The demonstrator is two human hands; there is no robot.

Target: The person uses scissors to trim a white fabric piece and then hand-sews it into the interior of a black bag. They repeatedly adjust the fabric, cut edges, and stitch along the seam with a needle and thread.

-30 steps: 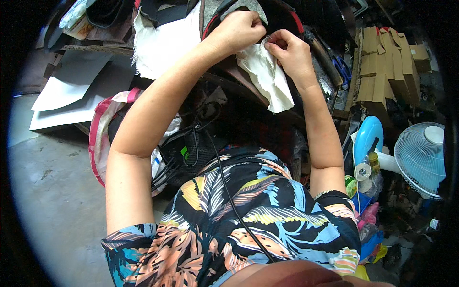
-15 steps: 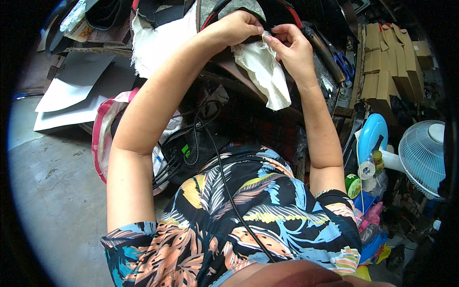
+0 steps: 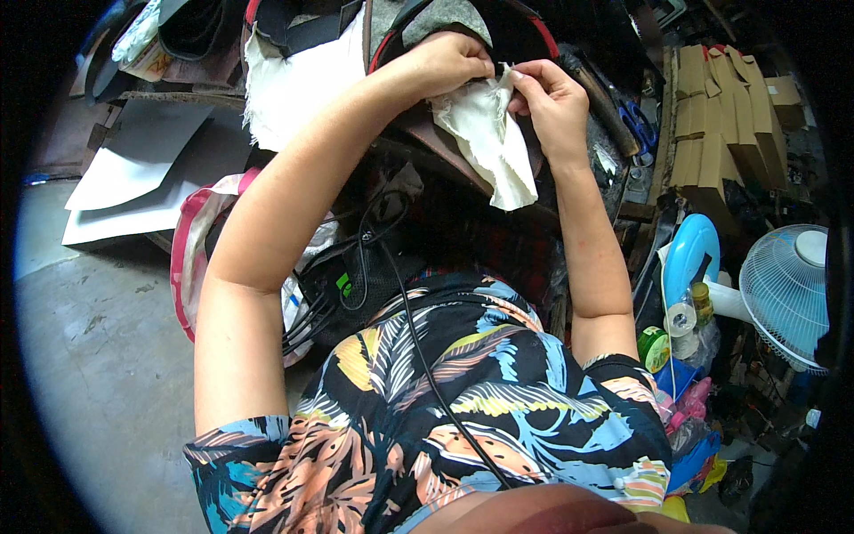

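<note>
A white piece of cloth (image 3: 491, 147) with a frayed upper edge hangs down over the front edge of the bench. Thumb and forefinger of my right hand (image 3: 559, 105) pinch its frayed top corner. My left hand (image 3: 449, 64) has its fingers closed at the cloth's upper left edge; the fingertips seem to hold that edge. Behind my hands lies a dark curved piece with red edging (image 3: 539, 34) and a grey felt-like patch (image 3: 454, 16). To the left of my left forearm, a second white cloth (image 3: 298, 84) with frayed edges drapes over the bench.
Blue-handled scissors (image 3: 639, 127) lie right of my right hand, beside a dark rod-like tool (image 3: 614, 105). Folded cardboard boxes (image 3: 725, 116) stand at the right, above a fan (image 3: 787, 285). White sheets (image 3: 133, 169) jut out on the left. A black cable (image 3: 418, 329) runs down my front.
My hands have drawn slightly apart, with the left lower and the right a little further right. The cloth's top corner now stands up between them, and its lower end has shifted slightly left.
</note>
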